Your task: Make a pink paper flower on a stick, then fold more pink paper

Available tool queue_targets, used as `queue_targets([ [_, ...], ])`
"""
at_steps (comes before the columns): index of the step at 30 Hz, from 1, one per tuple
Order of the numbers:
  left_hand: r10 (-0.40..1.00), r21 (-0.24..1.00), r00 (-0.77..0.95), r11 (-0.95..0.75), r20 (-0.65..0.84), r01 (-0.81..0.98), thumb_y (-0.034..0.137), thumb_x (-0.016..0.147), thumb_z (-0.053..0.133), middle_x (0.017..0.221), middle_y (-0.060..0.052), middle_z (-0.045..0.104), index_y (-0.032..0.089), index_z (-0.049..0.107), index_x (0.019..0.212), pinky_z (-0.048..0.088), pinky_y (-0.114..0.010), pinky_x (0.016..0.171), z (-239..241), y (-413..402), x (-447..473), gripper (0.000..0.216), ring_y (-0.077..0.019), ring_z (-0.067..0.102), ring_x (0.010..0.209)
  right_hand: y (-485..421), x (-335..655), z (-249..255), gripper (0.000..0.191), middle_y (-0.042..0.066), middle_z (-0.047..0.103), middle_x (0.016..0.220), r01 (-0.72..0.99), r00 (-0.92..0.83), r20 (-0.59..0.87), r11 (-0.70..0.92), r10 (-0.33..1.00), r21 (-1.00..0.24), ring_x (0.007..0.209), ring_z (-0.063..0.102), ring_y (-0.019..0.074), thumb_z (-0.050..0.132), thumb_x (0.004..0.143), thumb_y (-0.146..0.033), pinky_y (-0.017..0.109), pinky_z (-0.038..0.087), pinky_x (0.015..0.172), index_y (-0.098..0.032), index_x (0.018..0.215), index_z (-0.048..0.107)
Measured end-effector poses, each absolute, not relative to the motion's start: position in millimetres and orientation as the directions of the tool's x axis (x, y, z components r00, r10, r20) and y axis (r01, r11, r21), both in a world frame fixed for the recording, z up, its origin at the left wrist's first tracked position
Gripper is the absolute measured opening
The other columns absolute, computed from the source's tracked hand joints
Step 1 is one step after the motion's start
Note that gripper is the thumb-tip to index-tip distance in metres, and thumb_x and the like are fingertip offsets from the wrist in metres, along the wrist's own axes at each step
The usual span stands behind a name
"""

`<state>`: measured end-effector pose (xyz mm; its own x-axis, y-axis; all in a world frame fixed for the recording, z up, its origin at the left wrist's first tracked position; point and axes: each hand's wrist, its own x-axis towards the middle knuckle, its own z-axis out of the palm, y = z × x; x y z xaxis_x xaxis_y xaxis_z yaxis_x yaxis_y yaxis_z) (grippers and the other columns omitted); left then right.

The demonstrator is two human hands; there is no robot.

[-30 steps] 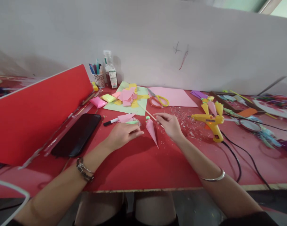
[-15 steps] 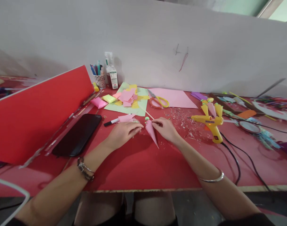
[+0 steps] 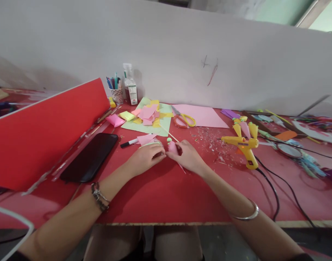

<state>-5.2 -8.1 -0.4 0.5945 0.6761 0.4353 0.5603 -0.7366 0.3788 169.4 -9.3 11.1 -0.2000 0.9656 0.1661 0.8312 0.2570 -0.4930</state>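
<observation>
A pink rolled paper cone [image 3: 172,147] lies near the middle of the red table, its narrow tip showing below my right hand [image 3: 188,156]. My right fingers curl behind the cone and the thumb crosses in front of it, reaching toward the left fingertips. A small light-green ball [image 3: 169,140] sits at the cone's wide end. My left hand [image 3: 147,158] is closed just left of the cone, fingertips pressed together; whatever they may pinch is too small to see. A thin pale stick [image 3: 169,132] runs up and left from behind my right fingers.
Left of my hands are a marker [image 3: 129,143] and a black phone [image 3: 89,157]. Scissors [image 3: 184,121], a pink sheet [image 3: 204,115] and paper scraps [image 3: 148,114] lie behind. A yellow glue gun [image 3: 246,146] with its cable stands right, beside scattered shavings [image 3: 216,141].
My right thumb has swung left across the cone, covering its middle. My left fingers have curled in, and the two hands' fingertips now nearly meet. The view has tilted up slightly.
</observation>
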Motion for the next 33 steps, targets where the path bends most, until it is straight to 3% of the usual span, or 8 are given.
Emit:
queue_targets([
  [7,0.679,0.441,0.586,-0.734,0.443,0.517,0.013,0.082,0.030,0.085,-0.004,0.057,0.017,0.054,0.081,0.043,-0.027,0.072,-1.0,-6.9,-6.6,0.024,-0.0141,0.053,0.081,-8.5,169.0,11.7,0.010,0.002,0.046,0.067,0.863,-0.198,0.162,0.250,0.967,-0.439,0.062,0.045,0.0123,0.054,0.068,-0.024,0.023,0.034,0.056,-0.016,0.063,0.050],
  [13,0.729,0.469,0.591,-0.680,0.347,0.563,0.010,0.075,0.027,0.081,-0.003,0.057,0.017,0.052,0.082,0.043,-0.028,0.069,4.5,-11.8,-7.5,0.027,-0.0146,0.053,0.077,-5.9,172.9,9.7,0.017,0.002,0.047,0.066,0.853,-0.194,0.217,0.274,0.957,-0.444,0.060,0.043,0.0116,0.046,0.075,-0.026,0.023,0.032,0.055,-0.016,0.063,0.051],
  [17,0.715,0.426,0.634,-0.692,0.293,0.583,0.021,0.075,0.034,0.081,-0.004,0.060,0.017,0.054,0.077,0.042,-0.028,0.068,10.3,-16.0,-6.4,0.020,-0.0165,0.055,0.076,-6.7,171.2,14.0,0.019,0.002,0.051,0.067,0.707,-0.164,0.218,0.269,0.962,-0.655,0.062,0.046,0.0122,0.044,0.076,-0.030,0.023,0.034,0.056,-0.015,0.068,0.053],
  [20,0.748,0.424,0.596,-0.659,0.291,0.621,0.033,0.075,0.041,0.088,-0.005,0.062,0.018,0.055,0.083,0.042,-0.029,0.069,12.1,-17.1,-5.2,0.022,-0.0185,0.056,0.081,-10.2,167.0,19.1,0.026,0.001,0.053,0.068,0.515,-0.155,0.164,0.221,0.974,-0.828,0.065,0.048,0.0129,0.041,0.077,-0.037,0.023,0.036,0.057,-0.016,0.072,0.054],
  [22,0.783,0.431,0.553,-0.620,0.284,0.656,0.039,0.076,0.041,0.089,-0.005,0.062,0.017,0.055,0.088,0.042,-0.029,0.066,11.3,-16.7,-4.1,0.028,-0.0186,0.056,0.078,-12.9,163.7,20.0,0.025,0.002,0.054,0.073,0.431,-0.169,0.158,0.217,0.973,-0.876,0.070,0.049,0.0135,0.041,0.077,-0.037,0.024,0.037,0.061,-0.016,0.077,0.055],
  [28,0.837,0.446,0.448,-0.547,0.314,0.708,0.047,0.081,0.032,0.075,-0.006,0.061,0.015,0.054,0.077,0.040,-0.028,0.056,6.6,-17.2,1.3,0.039,-0.0187,0.056,0.067,-17.7,155.6,13.1,0.013,-0.001,0.044,0.065,0.480,-0.298,0.326,0.436,0.897,-0.761,0.060,0.042,0.0118,0.049,0.073,-0.028,0.024,0.035,0.056,-0.017,0.067,0.048],
  [33,0.859,0.501,0.407,-0.511,0.309,0.699,0.042,0.082,0.031,0.078,-0.007,0.061,0.015,0.053,0.080,0.040,-0.029,0.059,5.4,-18.3,3.5,0.035,-0.0198,0.057,0.070,-22.4,153.4,13.4,0.009,0.002,0.043,0.072,0.496,-0.378,0.406,0.552,0.832,-0.670,0.068,0.045,0.0133,0.048,0.073,-0.020,0.027,0.040,0.063,-0.018,0.065,0.043],
])
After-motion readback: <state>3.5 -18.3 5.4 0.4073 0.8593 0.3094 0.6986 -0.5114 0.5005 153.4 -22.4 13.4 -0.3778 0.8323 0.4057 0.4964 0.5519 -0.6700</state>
